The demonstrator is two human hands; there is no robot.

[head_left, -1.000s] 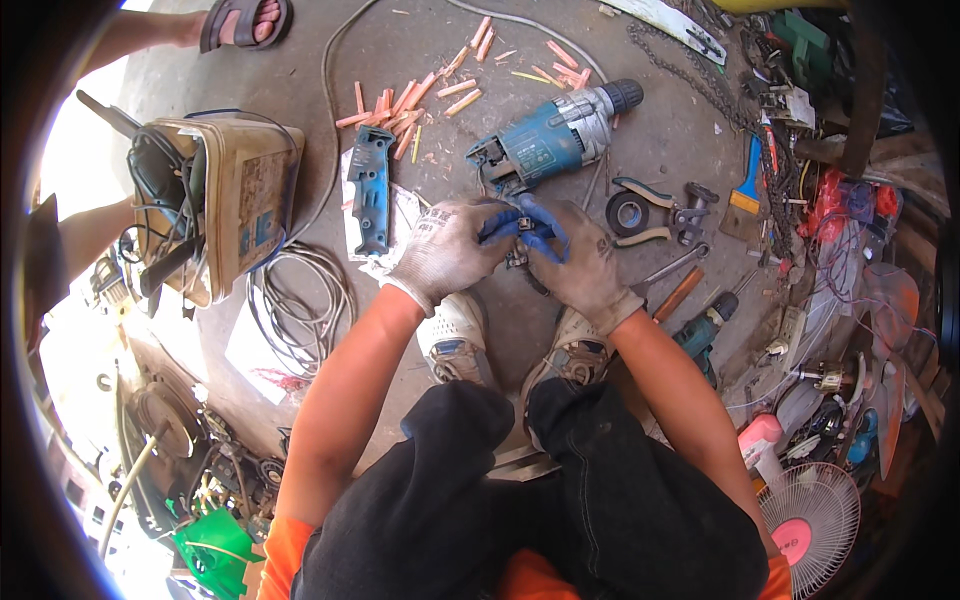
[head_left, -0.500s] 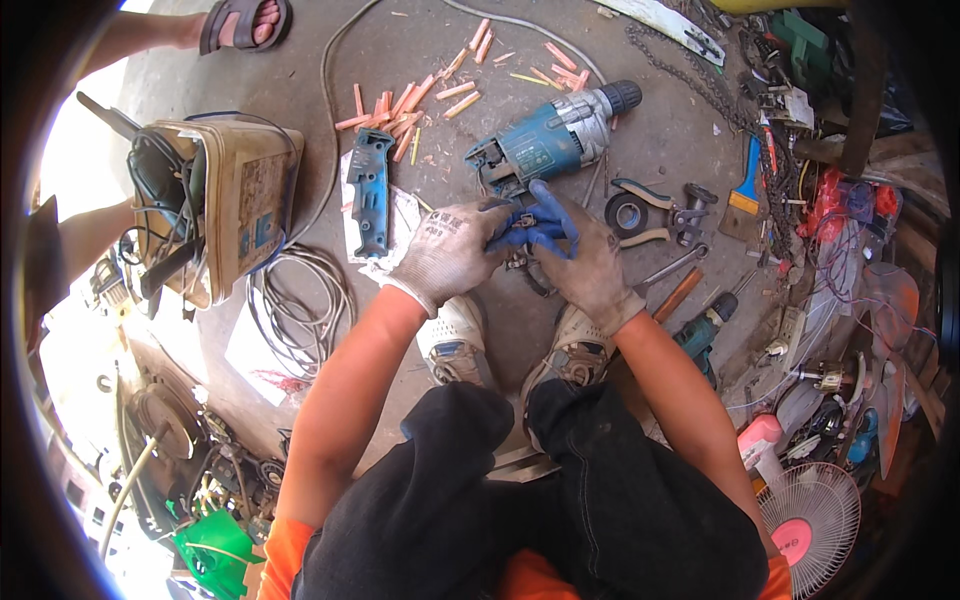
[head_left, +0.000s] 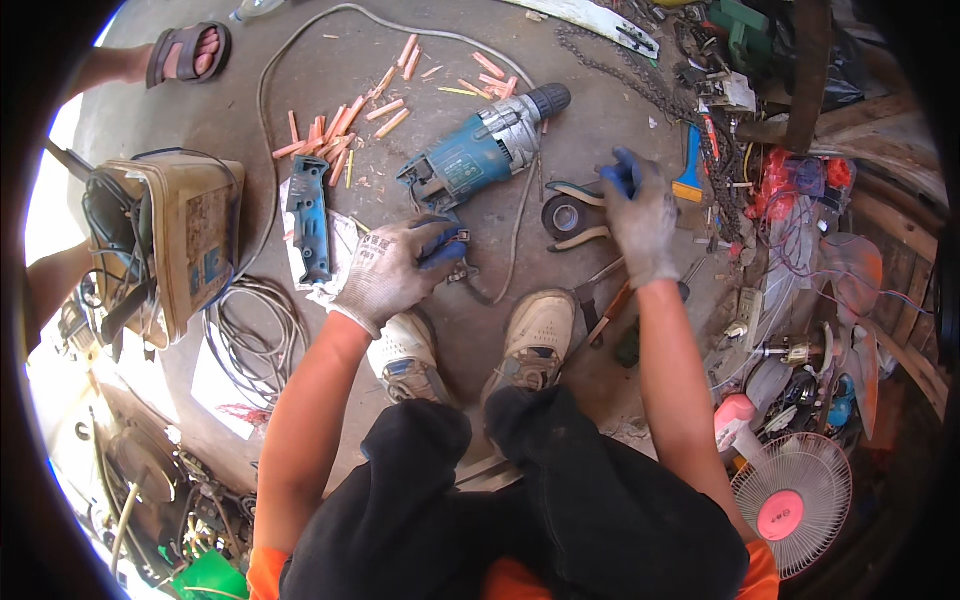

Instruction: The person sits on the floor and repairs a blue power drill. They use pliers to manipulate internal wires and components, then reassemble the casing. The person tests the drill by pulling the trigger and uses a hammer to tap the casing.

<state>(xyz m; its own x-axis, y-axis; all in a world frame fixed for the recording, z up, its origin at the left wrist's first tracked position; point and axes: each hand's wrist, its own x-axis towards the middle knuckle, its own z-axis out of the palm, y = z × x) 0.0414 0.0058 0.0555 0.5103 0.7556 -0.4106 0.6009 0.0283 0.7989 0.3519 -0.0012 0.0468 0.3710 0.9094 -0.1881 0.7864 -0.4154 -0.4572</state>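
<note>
I squat over a concrete floor in grey gloves with blue fingertips. My left hand [head_left: 395,270] grips a small dark part with a cord [head_left: 462,268] just below the rear of a blue and silver power drill [head_left: 485,148]. My right hand [head_left: 640,215] is raised to the right, fingers apart, hovering over a roll of black tape [head_left: 565,215] and a pair of pliers [head_left: 575,190]. A blue drill handle half-shell [head_left: 308,215] lies on white paper left of my left hand.
Orange plastic anchors [head_left: 335,135] are scattered behind the drill. A worn tool bag [head_left: 175,245] and coiled cables [head_left: 255,335] lie left. Another person's sandalled foot [head_left: 185,52] is at top left. Tools, wires, a chain [head_left: 640,85] and a small fan [head_left: 790,505] crowd the right.
Both hands were together on the small part below the drill. My right hand has let go and moved right and up, toward the tape and pliers. My left hand keeps hold.
</note>
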